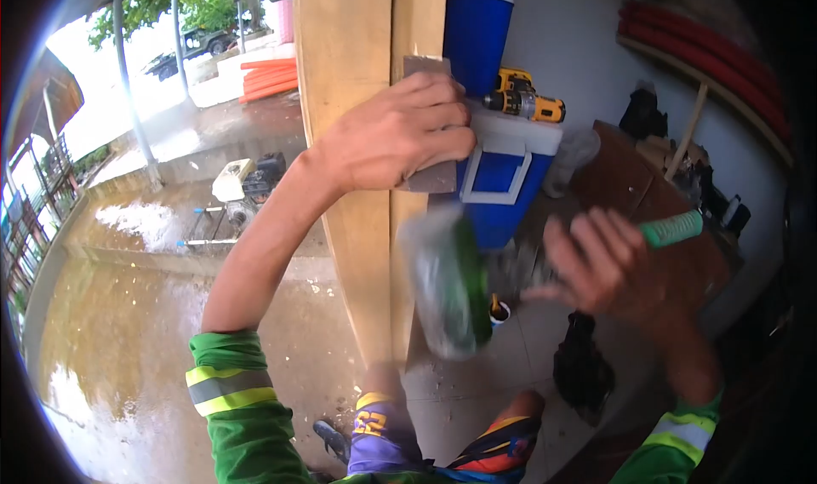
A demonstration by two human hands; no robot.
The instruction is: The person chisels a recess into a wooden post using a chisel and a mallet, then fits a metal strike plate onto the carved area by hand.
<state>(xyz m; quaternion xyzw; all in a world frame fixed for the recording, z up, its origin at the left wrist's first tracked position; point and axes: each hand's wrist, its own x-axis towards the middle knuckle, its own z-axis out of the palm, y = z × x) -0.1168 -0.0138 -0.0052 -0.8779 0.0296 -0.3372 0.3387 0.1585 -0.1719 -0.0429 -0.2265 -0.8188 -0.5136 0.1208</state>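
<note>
Hands both occupied: the right hand (pixel 600 263) curls round the green handle (pixel 675 228) of a motion-blurred mallet (pixel 447 284), its exact hold hard to tell, and the left hand (pixel 396 135) clasps a flat brown piece (pixel 434 180) against a long wooden panel (pixel 362 237). A stray blow could catch the left hand; a slack hold could let the piece slip. Farther off, a yellow drill (pixel 543 108) sits on a blue cooler (pixel 495 222).

Left grip (pixel 404 135) curled, right grip (pixel 602 264) closed, blurred

Drill (pixel 536 107) on cooler (pixel 498 222), right of timber (pixel 345 84); pipes (pixel 269 79) left of timber; mallet (pixel 444 284) seemingly in front.
</note>
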